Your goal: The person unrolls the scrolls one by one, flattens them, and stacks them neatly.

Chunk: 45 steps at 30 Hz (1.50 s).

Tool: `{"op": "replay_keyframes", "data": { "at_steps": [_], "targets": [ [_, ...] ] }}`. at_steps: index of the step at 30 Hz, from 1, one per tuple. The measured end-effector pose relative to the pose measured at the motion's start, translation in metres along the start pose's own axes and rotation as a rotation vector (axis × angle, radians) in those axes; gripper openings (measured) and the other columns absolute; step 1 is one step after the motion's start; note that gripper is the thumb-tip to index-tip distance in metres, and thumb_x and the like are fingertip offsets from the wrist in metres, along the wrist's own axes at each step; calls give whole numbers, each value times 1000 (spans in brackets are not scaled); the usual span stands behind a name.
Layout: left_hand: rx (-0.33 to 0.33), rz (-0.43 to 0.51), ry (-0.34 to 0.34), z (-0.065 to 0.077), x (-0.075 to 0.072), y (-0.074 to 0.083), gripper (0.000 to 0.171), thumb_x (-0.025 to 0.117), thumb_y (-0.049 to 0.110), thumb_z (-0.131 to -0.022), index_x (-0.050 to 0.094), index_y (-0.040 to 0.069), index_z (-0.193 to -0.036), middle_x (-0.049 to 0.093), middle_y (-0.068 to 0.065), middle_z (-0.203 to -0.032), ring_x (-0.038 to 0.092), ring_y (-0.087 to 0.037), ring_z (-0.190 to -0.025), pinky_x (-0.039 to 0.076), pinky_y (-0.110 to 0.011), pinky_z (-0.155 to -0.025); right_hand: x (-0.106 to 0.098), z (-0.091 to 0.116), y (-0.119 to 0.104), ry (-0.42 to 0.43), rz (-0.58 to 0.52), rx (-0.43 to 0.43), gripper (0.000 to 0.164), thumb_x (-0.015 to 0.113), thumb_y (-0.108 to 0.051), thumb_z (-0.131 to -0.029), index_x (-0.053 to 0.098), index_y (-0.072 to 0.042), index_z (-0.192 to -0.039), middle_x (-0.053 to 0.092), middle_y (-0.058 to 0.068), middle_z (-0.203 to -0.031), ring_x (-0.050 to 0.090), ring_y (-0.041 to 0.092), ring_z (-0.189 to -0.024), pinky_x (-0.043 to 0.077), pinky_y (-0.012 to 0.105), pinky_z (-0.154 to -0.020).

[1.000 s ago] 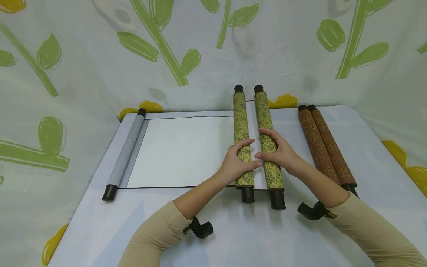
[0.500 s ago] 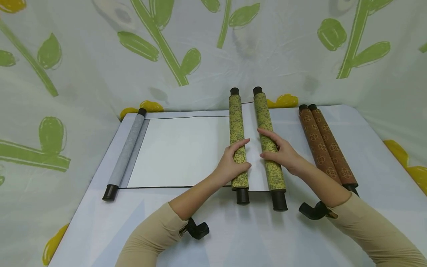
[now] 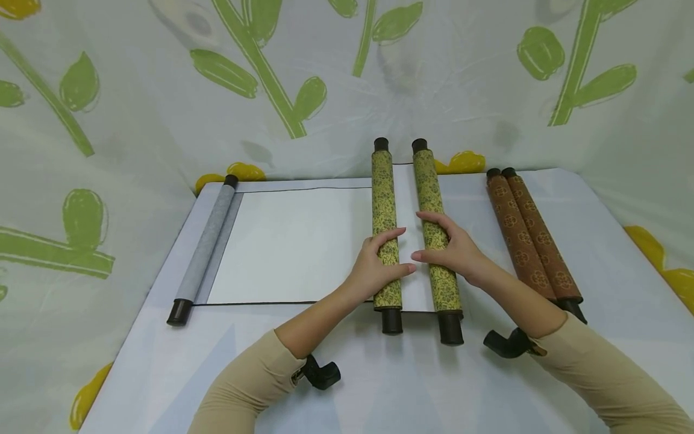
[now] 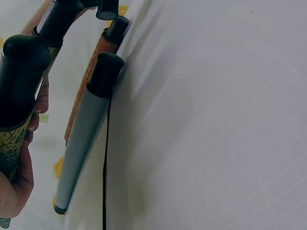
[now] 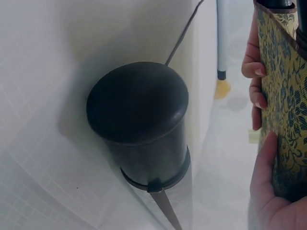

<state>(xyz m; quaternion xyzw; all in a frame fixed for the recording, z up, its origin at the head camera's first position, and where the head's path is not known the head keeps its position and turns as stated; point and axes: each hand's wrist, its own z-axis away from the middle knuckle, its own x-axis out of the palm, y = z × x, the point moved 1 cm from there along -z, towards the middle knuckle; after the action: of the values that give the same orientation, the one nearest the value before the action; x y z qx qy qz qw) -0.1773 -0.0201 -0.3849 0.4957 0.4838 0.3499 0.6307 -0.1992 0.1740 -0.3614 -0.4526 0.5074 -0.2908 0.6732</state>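
Observation:
Two rolls of a yellow-green scroll with dark floral pattern and black end knobs lie side by side in the head view. My left hand point(image 3: 374, 268) grips the left roll point(image 3: 382, 187), thumb and fingers around it. The right roll point(image 3: 427, 178) is held by my right hand point(image 3: 461, 253) in the same way. A narrow strip of white sheet point(image 3: 406, 205) shows between the rolls. Fingers point(image 5: 261, 163) lie along the patterned roll point(image 5: 288, 110) in the right wrist view. In the left wrist view, black knobs point(image 4: 24, 62) partly hide the hands.
To the left, a grey scroll roll point(image 3: 206, 241) has its white sheet point(image 3: 298, 247) spread rightward until the left yellow-green roll hides it. Two brown patterned rolls point(image 3: 523, 235) lie together at the right. A black knob point(image 5: 139, 110) is close to the right wrist camera.
My left hand and the left roll have shifted left, widening the white strip between the rolls. The right roll has barely moved. The grey and brown rolls have stayed put.

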Motion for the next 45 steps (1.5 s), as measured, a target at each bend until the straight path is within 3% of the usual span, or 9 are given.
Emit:
{"op": "replay_keyframes", "data": {
  "at_steps": [10, 17, 25, 29, 33, 36, 39, 42, 45],
  "targets": [
    [15, -18, -1, -1, -3, -1, 64, 71, 15, -79, 49, 33, -137, 33, -15, -137, 37, -27, -124, 37, -52, -97, 0, -1, -5, 9, 6, -14, 85, 79, -12, -75, 33, -14, -147, 27, 11, -152, 16, 33, -142, 18, 57, -109],
    [-12, -33, -10, 2, -7, -2, 64, 62, 9, -80, 47, 34, -138, 26, -21, -139, 36, -31, -119, 40, -42, -84, -1, -3, -1, -26, -29, -39, 86, 73, 0, -76, 28, -12, -149, 22, 13, -154, 21, 33, -139, 22, 55, -108],
    [-37, -55, -7, 4, -12, -4, 71, 57, 10, -77, 43, 38, -140, 21, -22, -141, 35, -34, -120, 38, -44, -86, -6, -2, 2, -78, -90, -47, 86, 65, 4, -78, 23, -13, -151, 15, 13, -156, 22, 34, -136, 24, 56, -106],
    [-50, -39, 11, 3, -15, -4, 70, 59, 7, -73, 50, 34, -136, 27, -20, -138, 37, -32, -114, 39, -39, -80, -8, -1, 4, -92, -123, -40, 87, 62, 7, -77, 21, -13, -151, 14, 13, -155, 25, 33, -132, 30, 47, -102],
    [-61, -19, 36, 2, -14, -2, 64, 64, 7, -73, 55, 30, -131, 32, -16, -137, 38, -29, -116, 41, -39, -79, -5, -2, 4, -58, -122, -13, 89, 58, 11, -74, 21, -15, -151, 18, 14, -152, 35, 31, -120, 38, 37, -89],
    [-60, -32, 49, 2, -11, -1, 61, 75, 16, -74, 54, 30, -130, 34, -11, -137, 37, -27, -122, 41, -44, -89, -2, -3, 5, -7, -88, -3, 88, 64, 8, -75, 24, -15, -150, 22, 14, -151, 36, 33, -122, 39, 42, -93],
    [-61, -55, 56, 3, -10, -2, 68, 84, 26, -70, 51, 31, -130, 35, -7, -138, 37, -26, -125, 37, -50, -97, 1, -3, 5, 32, -25, 3, 89, 76, -3, -75, 28, -14, -149, 22, 11, -153, 25, 34, -137, 26, 54, -106],
    [-54, -61, 55, 4, -11, -4, 72, 85, 25, -69, 49, 29, -131, 34, -7, -139, 36, -26, -126, 36, -52, -99, 2, -3, 4, 45, 23, 1, 94, 83, -11, -71, 29, -13, -148, 22, 11, -154, 13, 34, -143, 14, 60, -109],
    [-48, -62, 56, 4, -12, -4, 72, 82, 17, -70, 47, 28, -133, 32, -8, -141, 34, -26, -129, 35, -52, -99, 3, -3, 3, 46, 26, -5, 94, 82, -8, -71, 29, -13, -148, 22, 12, -154, 15, 35, -142, 15, 58, -110]
  ]
}}
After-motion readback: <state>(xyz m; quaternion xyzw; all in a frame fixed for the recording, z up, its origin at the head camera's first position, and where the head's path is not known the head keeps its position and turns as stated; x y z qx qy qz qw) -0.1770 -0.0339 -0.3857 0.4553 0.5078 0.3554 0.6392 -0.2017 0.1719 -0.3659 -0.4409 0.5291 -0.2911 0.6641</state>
